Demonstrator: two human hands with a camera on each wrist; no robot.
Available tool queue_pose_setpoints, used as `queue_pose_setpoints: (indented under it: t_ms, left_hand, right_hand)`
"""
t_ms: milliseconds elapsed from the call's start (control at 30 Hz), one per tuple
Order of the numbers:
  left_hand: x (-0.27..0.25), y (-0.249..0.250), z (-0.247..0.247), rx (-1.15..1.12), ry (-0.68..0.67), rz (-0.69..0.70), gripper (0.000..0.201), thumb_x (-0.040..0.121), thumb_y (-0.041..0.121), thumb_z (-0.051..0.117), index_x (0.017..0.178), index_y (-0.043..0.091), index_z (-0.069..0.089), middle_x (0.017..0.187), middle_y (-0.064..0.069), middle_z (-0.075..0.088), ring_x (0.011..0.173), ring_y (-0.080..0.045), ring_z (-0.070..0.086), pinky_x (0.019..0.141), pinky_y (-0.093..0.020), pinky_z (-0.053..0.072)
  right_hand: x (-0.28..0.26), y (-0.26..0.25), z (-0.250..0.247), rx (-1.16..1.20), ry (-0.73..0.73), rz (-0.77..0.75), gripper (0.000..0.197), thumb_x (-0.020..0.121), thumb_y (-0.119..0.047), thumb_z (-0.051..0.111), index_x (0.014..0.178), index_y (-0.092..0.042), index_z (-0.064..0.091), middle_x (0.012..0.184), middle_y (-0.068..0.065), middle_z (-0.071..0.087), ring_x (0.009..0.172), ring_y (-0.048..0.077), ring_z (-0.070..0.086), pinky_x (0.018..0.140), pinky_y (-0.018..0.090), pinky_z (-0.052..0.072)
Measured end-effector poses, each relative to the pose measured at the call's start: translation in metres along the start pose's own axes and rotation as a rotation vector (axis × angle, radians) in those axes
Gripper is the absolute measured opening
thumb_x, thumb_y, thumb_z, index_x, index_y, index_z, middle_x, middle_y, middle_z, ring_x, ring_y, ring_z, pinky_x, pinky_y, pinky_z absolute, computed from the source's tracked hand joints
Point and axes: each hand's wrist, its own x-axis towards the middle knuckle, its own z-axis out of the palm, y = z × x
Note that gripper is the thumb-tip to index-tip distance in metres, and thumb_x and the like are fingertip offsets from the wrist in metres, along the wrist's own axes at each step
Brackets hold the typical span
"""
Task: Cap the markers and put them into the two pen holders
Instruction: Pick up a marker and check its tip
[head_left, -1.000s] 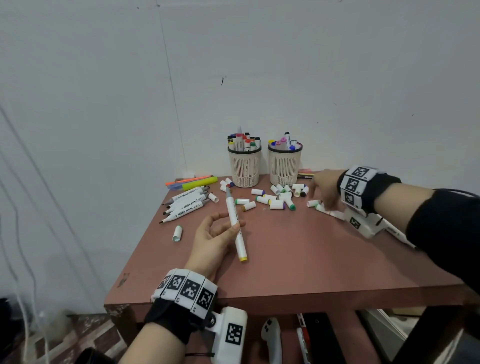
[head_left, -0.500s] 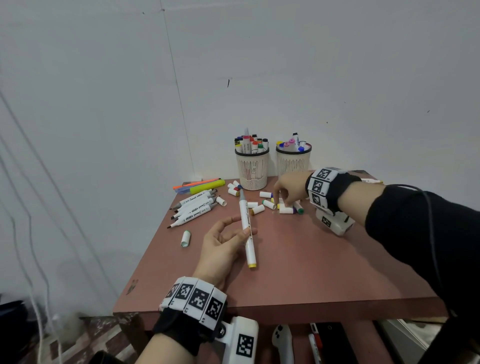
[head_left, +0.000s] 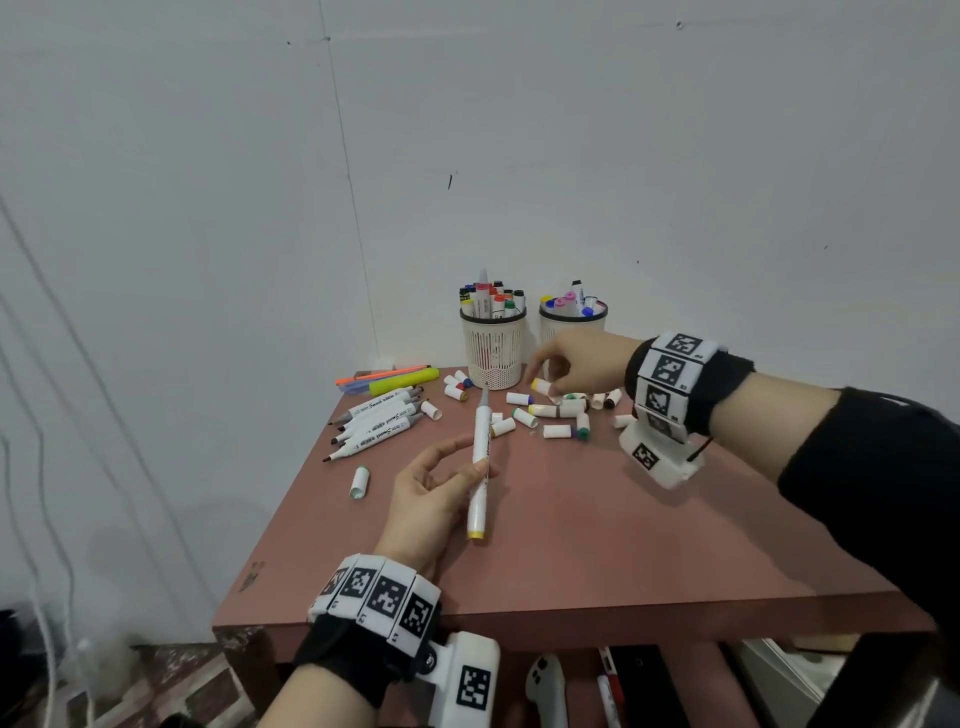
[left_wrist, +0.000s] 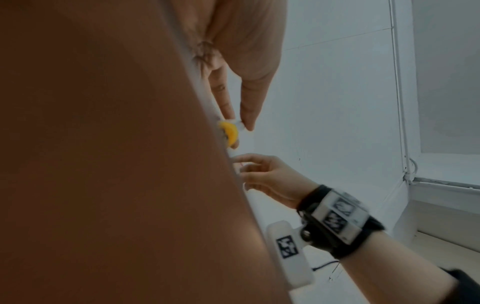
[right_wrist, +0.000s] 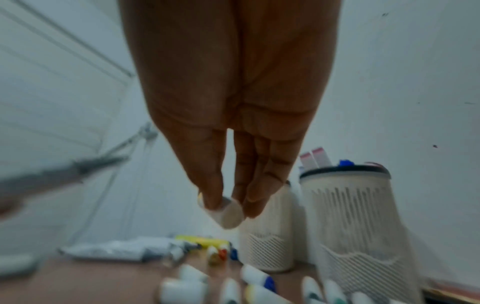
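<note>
The left hand (head_left: 436, 488) grips the uncapped marker (head_left: 480, 457) in the frame's centre while the right hand (head_left: 576, 358) pinches a yellow-ended cap (head_left: 543, 387) above the loose caps (head_left: 550, 415); misaligned, the cap could slip from this light pinch and roll off the worktop (head_left: 597, 545).

2 pen holders (head_left: 493, 348) stand side by side at the worktop's (head_left: 597, 545) far edge, markers upright in them. Loose caps (head_left: 558, 431) lie scattered on the worktop just before the holders. A row of uncapped markers (head_left: 379, 421) lies near the far-left corner, 1 cap (head_left: 359, 482) alone by the left edge.
</note>
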Motion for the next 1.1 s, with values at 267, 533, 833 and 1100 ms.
queue_pose_setpoints:
  t_ms: [267,533,833,1100]
  left_hand:
    - [0.003,-0.005,-0.002,0.049,0.045,0.022,0.018,0.084,0.008,0.067,0.101,0.011,0.068,0.078,-0.011,0.07,0.059,-0.011,0.057,0.051,-0.02,0.046]
    - [0.002,-0.006,-0.001,0.086,0.049,0.044,0.016,0.081,0.001,0.068,0.098,0.001,0.066,0.074,-0.014,0.068,0.039,-0.007,0.035,0.036,-0.015,0.029]
    - [-0.001,-0.008,0.002,0.228,0.032,0.085,0.019,0.071,-0.002,0.076,0.084,0.01,0.071,0.069,-0.001,0.071,0.045,-0.001,0.047,0.042,-0.012,0.034]
    - [-0.006,-0.006,0.004,0.247,-0.002,0.065,0.02,0.071,-0.004,0.075,0.088,0.006,0.071,0.071,-0.004,0.072,0.045,0.0,0.051,0.043,-0.011,0.036]
  right_hand:
    - [-0.071,-0.025,0.015,0.875,0.262,0.15,0.026,0.081,0.004,0.064,0.099,-0.015,0.067,0.076,0.008,0.061,0.064,0.012,0.056,0.059,0.017,0.047]
    - [-0.106,-0.026,0.066,1.764,0.526,0.299,0.014,0.087,0.001,0.058,0.098,-0.007,0.058,0.077,0.012,0.066,0.062,0.019,0.062,0.059,0.025,0.048]
    - [-0.107,-0.021,0.107,2.133,0.682,0.229,0.016,0.073,-0.005,0.064,0.086,-0.008,0.056,0.069,0.008,0.066,0.062,0.018,0.066,0.054,0.022,0.052]
    - [-0.103,-0.011,0.116,2.062,0.784,0.381,0.018,0.083,0.001,0.062,0.101,-0.003,0.057,0.069,0.008,0.069,0.062,0.017,0.066,0.053,0.02,0.051]
